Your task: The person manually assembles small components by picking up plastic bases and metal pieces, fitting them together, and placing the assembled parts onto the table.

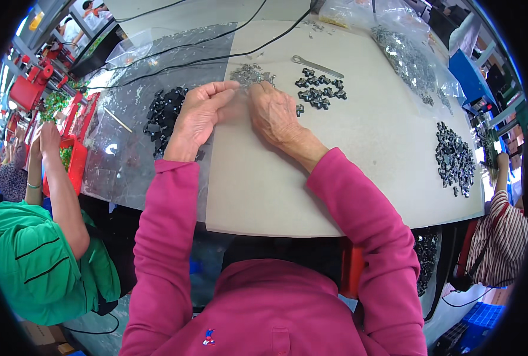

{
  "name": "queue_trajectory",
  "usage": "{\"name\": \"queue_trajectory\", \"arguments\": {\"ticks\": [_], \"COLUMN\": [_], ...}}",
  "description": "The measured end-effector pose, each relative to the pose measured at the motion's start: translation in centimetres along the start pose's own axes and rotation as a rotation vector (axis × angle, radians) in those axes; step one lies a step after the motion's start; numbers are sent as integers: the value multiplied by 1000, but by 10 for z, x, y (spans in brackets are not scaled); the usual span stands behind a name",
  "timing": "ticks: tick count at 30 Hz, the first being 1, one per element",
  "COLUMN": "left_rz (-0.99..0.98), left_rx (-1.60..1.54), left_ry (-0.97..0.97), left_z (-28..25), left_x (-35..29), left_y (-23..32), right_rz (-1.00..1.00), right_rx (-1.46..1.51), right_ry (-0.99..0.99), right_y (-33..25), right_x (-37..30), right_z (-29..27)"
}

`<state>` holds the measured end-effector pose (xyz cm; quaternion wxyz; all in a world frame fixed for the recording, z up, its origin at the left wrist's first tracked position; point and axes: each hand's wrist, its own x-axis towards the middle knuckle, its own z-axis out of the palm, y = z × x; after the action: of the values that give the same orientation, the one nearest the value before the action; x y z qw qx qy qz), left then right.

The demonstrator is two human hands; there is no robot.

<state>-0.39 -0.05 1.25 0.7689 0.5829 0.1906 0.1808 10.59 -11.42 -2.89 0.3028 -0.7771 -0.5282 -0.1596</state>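
My left hand is over the seam between the grey mat and the pale board, thumb and forefinger drawn together. Anything between those tips is too small to make out. Just right of it, my right hand has its fingers curled down at the near edge of a heap of small silver metal pieces; the fingertips are partly hidden, and so is whatever they pinch. Beside my left wrist lies a pile of small black parts. To the right of my right hand is a loose group of black parts with metal bits.
A flat metal wrench lies behind the group. Black cables cross the table. A clear bag of metal pieces rests back right, with another parts pile nearer. Co-workers sit left, in a green shirt, and right, in stripes.
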Motion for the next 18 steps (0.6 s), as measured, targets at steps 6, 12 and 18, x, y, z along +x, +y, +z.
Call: {"name": "queue_trajectory", "arguments": {"ticks": [6,12,18], "left_rz": [-26,-17,-35], "left_rx": [-103,25,-5], "left_ry": [30,-29,-47], "left_z": [-2,-11,-6], "left_x": [1,3,-2], "left_y": [-4,-4,-5], "right_rz": [194,526,619], "right_rx": [450,954,1348], "right_ry": [19,-162,-221], "right_y": [8,20,18], "right_x": [10,20,16], "right_z": [-8,-39,-41]}}
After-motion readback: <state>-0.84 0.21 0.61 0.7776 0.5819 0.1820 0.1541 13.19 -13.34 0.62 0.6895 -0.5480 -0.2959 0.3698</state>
